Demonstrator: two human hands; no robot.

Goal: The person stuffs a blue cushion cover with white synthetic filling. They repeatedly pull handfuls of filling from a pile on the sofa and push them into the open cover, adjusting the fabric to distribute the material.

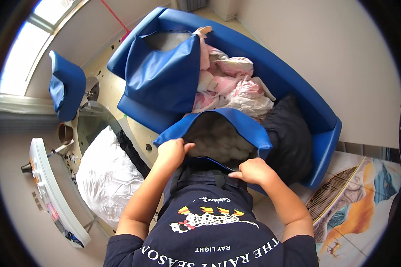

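Observation:
A blue cushion cover (205, 116) lies before me with its mouth spread wide, and grey-white fibre stuffing (217, 137) shows inside. My left hand (173, 152) pinches the cover's edge at the left of the mouth. At the right of the near edge, my right hand (254, 170) grips the cover's rim, its fingers partly hidden. Beyond it, a second blue cushion cover (163, 73) stands on the blue sofa (294, 83), its top open and a grey inside showing. Pink and white bundled fabric or plastic bags (234, 86) lie beside that cover.
A black pillow (289, 143) leans at the sofa's right end. To the left, a white pillow (107, 177) lies by a glass table (95, 120). A blue chair (67, 86) stands near the window, and a white table (48, 190) is at far left. Dark scraps litter the floor.

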